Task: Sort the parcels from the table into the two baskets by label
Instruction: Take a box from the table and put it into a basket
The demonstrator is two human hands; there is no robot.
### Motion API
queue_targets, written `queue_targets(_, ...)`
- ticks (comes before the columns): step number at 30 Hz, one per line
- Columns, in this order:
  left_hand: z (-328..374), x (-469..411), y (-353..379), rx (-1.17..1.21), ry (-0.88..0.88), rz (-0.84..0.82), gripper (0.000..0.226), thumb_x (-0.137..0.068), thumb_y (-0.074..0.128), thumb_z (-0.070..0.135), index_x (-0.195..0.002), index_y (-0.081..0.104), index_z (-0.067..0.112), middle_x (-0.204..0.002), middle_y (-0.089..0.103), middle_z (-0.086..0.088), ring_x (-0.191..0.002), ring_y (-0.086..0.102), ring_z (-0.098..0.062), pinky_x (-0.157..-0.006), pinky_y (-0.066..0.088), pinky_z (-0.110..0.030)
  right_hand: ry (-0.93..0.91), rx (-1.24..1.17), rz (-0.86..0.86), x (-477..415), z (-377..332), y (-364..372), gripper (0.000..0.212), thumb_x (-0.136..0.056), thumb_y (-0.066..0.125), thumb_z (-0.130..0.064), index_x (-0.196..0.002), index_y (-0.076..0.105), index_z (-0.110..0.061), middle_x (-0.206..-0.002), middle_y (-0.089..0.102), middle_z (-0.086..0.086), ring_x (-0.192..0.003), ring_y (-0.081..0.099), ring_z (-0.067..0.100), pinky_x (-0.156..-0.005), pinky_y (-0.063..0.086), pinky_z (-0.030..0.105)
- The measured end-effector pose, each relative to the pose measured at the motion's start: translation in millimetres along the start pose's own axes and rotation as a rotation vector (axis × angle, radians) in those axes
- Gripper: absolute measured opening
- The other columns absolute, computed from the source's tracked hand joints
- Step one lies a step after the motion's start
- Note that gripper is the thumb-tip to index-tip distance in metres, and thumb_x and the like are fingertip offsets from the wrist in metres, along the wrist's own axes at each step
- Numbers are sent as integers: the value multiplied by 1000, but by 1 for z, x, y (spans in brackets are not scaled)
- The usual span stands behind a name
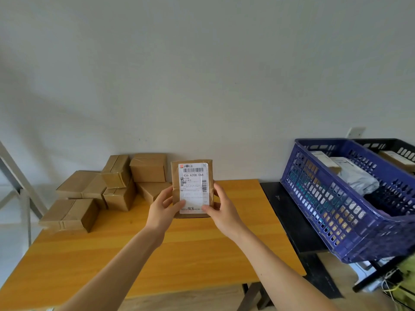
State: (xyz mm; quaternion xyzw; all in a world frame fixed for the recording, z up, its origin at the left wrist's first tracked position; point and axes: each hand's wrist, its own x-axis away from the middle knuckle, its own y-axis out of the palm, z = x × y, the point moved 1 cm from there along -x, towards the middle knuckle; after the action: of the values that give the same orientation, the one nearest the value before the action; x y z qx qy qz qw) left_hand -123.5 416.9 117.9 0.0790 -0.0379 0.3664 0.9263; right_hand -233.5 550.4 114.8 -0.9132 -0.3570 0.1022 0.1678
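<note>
Head view, item one: brown cardboard parcel (192,173), held upright above the wooden table (157,248), white shipping label (194,187) facing the camera, barcode at top, printed code "436 A208 066" legible. Left hand (162,209) closed on the parcel's lower left edge, thumb on the label. Right hand (221,208) closed on the lower right edge, thumb on the label's bottom corner. Item two: pile of brown taped boxes (107,189), on the table's far left corner, some stacked, against the white wall. Item three: blue basket (336,212), right of the table on a black stand (296,223), tilted, containing a grey bag parcel (357,178) and labelled boxes. Item four: black basket (390,145), just behind the blue one, holding a labelled box.
</note>
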Motion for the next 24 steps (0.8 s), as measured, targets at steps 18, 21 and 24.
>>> queue_targets(18, -1, 2, -24, -126, -3, -100, 60, -92, 62, 6, -144, 42, 28, -122, 63, 2, -95, 62, -7, -54, 50, -13, 64, -42, 39, 11, -8, 25, 72, -93, 56, 0, -151, 22, -27, -127, 50, -16, -106, 54, -6, -87, 49, 15)
queue_targets(21, -6, -1, -20, -147, -17, -142, 61, -91, 62, 4, -143, 41, 28, -119, 62, 3, -92, 61, -4, -53, 50, -12, 95, -66, 68, 17, -3, 22, 73, -93, 55, 2, -150, 20, -27, -127, 49, -15, -106, 53, -4, -82, 49, 11)
queue_targets(24, -10, -6, -11, -173, -33, -196, 63, -91, 62, 3, -144, 40, 28, -123, 60, 2, -93, 59, -2, -56, 50, -14, 129, -73, 115, 21, 4, 16, 73, -93, 55, 1, -150, 20, -29, -128, 49, -15, -109, 53, -2, -83, 49, 11)
